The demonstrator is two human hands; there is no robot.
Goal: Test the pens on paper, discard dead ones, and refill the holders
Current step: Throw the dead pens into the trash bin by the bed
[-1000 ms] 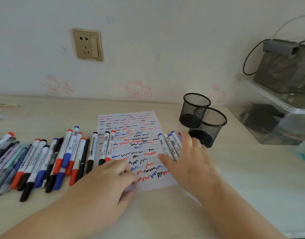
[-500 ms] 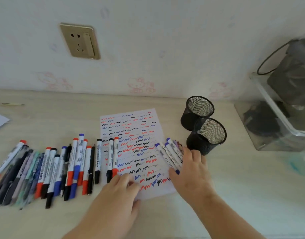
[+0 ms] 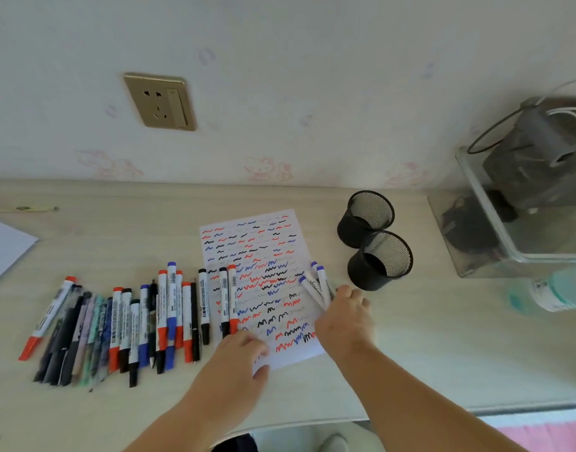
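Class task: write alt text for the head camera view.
A right hand gathers blue-capped markers at the edge of scribble-covered paper that the left hand presses flat, beside two empty mesh holders.

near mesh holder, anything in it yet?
Looks empty. The near mesh holder stands upright beside the paper, and its open mouth shows only dark mesh inside; no pens stick out. The very bottom is shadowed.

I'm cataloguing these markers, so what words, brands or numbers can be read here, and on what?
"WHITEBOARD MARKER", only roughly legible, along the barrel of the black-capped marker beside the test paper.
Print and barcodes on the other markers: too small and blurred to read.
Script on the blue-capped markers under the right hand: unreadable.
Bottle label: blurred.
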